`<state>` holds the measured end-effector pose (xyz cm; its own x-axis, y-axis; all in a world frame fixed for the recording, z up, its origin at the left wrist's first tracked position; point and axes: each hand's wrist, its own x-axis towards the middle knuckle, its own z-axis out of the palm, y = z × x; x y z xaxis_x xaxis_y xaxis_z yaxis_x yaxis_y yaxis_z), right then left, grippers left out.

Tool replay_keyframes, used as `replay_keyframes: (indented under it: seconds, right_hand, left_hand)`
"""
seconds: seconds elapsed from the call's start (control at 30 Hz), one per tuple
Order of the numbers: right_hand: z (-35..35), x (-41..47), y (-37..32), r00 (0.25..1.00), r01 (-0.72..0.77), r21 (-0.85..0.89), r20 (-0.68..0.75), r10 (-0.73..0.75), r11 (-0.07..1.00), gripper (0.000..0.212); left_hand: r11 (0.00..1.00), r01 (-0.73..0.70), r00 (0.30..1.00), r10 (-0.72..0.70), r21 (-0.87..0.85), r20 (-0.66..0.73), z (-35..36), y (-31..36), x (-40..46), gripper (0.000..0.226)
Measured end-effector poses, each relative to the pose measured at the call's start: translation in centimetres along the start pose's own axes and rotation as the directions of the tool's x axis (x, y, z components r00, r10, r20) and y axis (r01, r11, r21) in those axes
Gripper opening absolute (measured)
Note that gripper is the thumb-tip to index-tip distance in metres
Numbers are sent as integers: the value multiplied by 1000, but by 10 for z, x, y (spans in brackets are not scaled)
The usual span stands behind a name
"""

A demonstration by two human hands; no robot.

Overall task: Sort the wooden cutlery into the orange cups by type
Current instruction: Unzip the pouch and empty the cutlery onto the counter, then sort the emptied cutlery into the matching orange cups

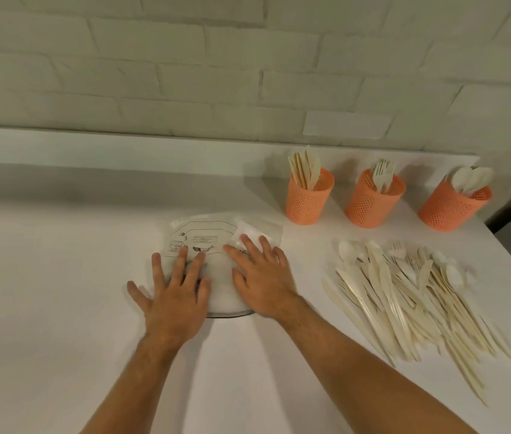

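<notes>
A: What lies under the two hands?

B: A flat, translucent plastic packet with black printed line markings, lying on the smooth white surface. The left hand rests palm-down on its left part, fingers straight and spread. The right hand rests palm-down on its right part, fingers likewise straight and fanned. Neither hand curls round anything.

A: And the task's items?

B: A loose pile of wooden cutlery lies on the surface to the right of the right hand, apart from it. The pieces are pale, thin and flat: knives, forks and round-bowled spoons, overlapping, handles mostly running toward the near right.

A: Where do the cups stand?

B: Three orange cups stand in a row behind the pile, near the wall. Each is tapered, with a perforated mesh-like wall. The left cup holds knives standing upright; the middle cup holds forks, tines up; the right cup holds spoons, bowls up. In this wide-angle view the right cup appears tilted.

A: The surroundings?

B: A white-painted brick wall with rough, irregular joints rises behind the surface. Nothing stands between the hands and the pile; the packet lies to the left of both the pile and the cups.
</notes>
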<state>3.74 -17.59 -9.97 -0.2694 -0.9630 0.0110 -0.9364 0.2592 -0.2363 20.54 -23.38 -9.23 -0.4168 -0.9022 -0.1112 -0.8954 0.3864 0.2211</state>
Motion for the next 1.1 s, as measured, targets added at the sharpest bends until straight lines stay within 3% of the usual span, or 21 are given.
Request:
replay_keyframes:
  seconds: [0.1, 0.2, 0.33, 0.4, 0.43, 0.47, 0.53, 0.6, 0.67, 0.8, 1.0, 1.1]
  right_hand:
    - [-4, 9, 0, 994, -6, 10, 107, 5, 1000, 51]
    - [-22, 11, 3, 985, -18, 175, 171, -13, 984, 50]
    - [-61, -14, 19, 999, -1, 261, -46, 14, 965, 43]
    - [-84, -36, 40, 987, -80, 275, -115, 115, 958, 37]
    - [-97, -50, 54, 971, -150, 302, -132, 197, 941, 33]
    - [-109, -65, 70, 946, -240, 333, -129, 297, 912, 29]
    - [-130, -96, 104, 876, -429, 347, -66, 478, 834, 30]
    - [-139, -122, 133, 820, -561, 247, 33, 571, 790, 37]
    - [-140, -138, 150, 786, -619, 149, 121, 607, 772, 42]
    - [-125, -149, 165, 781, -621, 83, 155, 605, 780, 67]
    - [-116, -160, 182, 828, -560, 166, 103, 551, 811, 46]
    - [-115, -160, 180, 835, -549, 190, 102, 540, 814, 51]
  left_hand:
    - [996, 32, 998, -37, 84, 53, -3, 1, 8, 51]
    - [992, 41, 999, -41, 123, -2, -7, 4, 12, 46]
    - [1000, 22, 939, -16, 14, -343, -26, 20, 4, 41]
    - [997, -27, 871, -11, -70, -491, -42, 42, -10, 30]
    - [990, -69, 868, -3, -127, -497, -49, 56, -20, 23]
    - [973, -103, 907, 6, -209, -422, -52, 72, -31, 18]
    - [958, -77, 995, 55, -277, -85, -49, 109, -54, 31]
    - [985, -35, 964, 78, -170, 256, -37, 148, -73, 52]
    - [991, -49, 918, 94, -124, 385, -22, 183, -85, 63]
    - [979, -22, 916, 101, -204, 387, -2, 237, -87, 69]
    - [957, 107, 935, -4, -269, 356, 18, 277, -79, 81]
    - [933, 146, 941, -28, -330, 336, 21, 288, -75, 76]
